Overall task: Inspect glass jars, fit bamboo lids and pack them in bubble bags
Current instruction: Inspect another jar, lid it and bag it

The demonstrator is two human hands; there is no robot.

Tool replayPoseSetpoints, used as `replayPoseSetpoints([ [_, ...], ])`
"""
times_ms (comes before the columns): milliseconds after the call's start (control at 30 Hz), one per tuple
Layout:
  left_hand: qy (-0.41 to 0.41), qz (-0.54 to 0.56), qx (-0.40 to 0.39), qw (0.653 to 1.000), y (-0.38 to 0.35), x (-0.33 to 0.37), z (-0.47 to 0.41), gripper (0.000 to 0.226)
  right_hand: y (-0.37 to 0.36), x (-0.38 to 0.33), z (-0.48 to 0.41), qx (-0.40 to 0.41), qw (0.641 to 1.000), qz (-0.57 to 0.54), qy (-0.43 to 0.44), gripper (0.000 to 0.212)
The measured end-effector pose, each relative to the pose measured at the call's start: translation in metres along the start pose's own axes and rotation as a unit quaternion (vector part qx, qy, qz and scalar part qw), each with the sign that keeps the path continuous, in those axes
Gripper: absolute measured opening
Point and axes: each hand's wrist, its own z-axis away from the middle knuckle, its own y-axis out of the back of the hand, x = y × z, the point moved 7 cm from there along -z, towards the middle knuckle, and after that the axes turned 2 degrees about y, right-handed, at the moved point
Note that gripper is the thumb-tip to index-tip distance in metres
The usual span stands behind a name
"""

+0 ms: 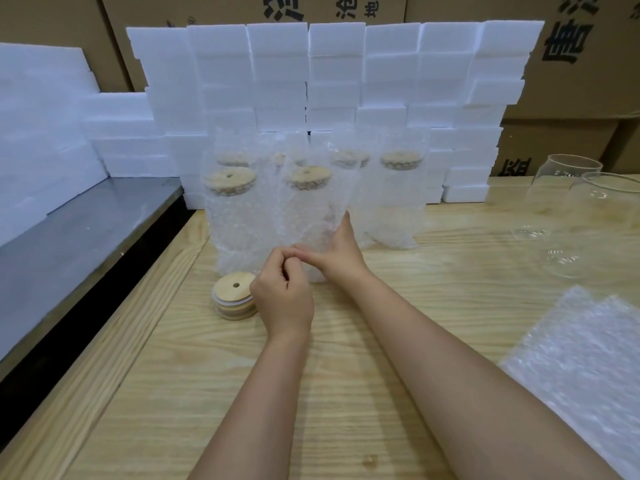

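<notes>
Several glass jars with bamboo lids stand upright in bubble bags at the middle of the wooden table [346,375]. The nearest bagged jar [306,209] stands right in front of me. My right hand [337,252] rests against its lower right side, fingers fairly straight, thumb pointing up along the bag. My left hand [285,292] is curled in front of the bag's base, its fingertips meeting the right hand's fingers; whether it pinches the bag I cannot tell. A short stack of bamboo lids [233,301] lies just left of my left hand.
Two bare glass jars [568,188] stand at the right of the table. A pile of flat bubble bags [585,368] lies at the near right. White foam blocks [311,81] form a wall behind, with cardboard boxes beyond. A grey metal surface [69,244] adjoins on the left.
</notes>
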Motion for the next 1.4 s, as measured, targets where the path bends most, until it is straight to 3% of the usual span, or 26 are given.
replayPoseSetpoints([
  [167,0.006,-0.001,-0.017,1.000,-0.004,-0.003,-0.001,0.023,-0.001,-0.004,0.001,0.015,1.000,0.005,0.006,0.110],
  [300,0.016,-0.007,-0.027,0.999,-0.005,-0.004,-0.001,0.024,0.011,-0.010,0.008,0.014,0.999,0.029,0.024,0.125],
  [433,0.018,-0.015,-0.032,0.999,-0.006,-0.003,0.001,0.023,0.048,-0.036,0.027,0.023,0.981,0.164,0.096,0.136],
  [500,0.016,-0.022,-0.034,0.999,-0.006,-0.003,0.002,0.025,0.085,-0.051,0.040,0.098,0.950,0.254,0.153,0.129],
  [600,0.020,-0.025,-0.038,0.999,-0.006,-0.004,0.002,0.027,0.161,-0.059,0.061,0.292,0.898,0.273,0.185,0.104],
  [700,0.015,-0.032,-0.041,0.999,-0.007,-0.002,0.002,0.024,0.237,-0.041,0.081,0.448,0.838,0.293,0.108,0.094],
  [800,0.012,-0.034,-0.044,0.998,-0.008,-0.003,0.003,0.026,0.289,-0.012,0.094,0.499,0.811,0.307,0.002,0.103],
  [1000,0.002,-0.040,-0.043,0.998,-0.009,-0.002,0.003,0.022,0.340,0.047,0.089,0.481,0.835,0.186,-0.191,0.125],
  [1200,-0.005,-0.040,-0.041,0.998,-0.009,-0.003,0.001,0.023,0.349,0.066,0.077,0.448,0.849,0.162,-0.228,0.101],
  [1400,-0.005,-0.044,-0.044,0.998,-0.009,-0.005,0.001,0.023,0.327,0.051,0.078,0.427,0.861,0.187,-0.205,0.092],
])
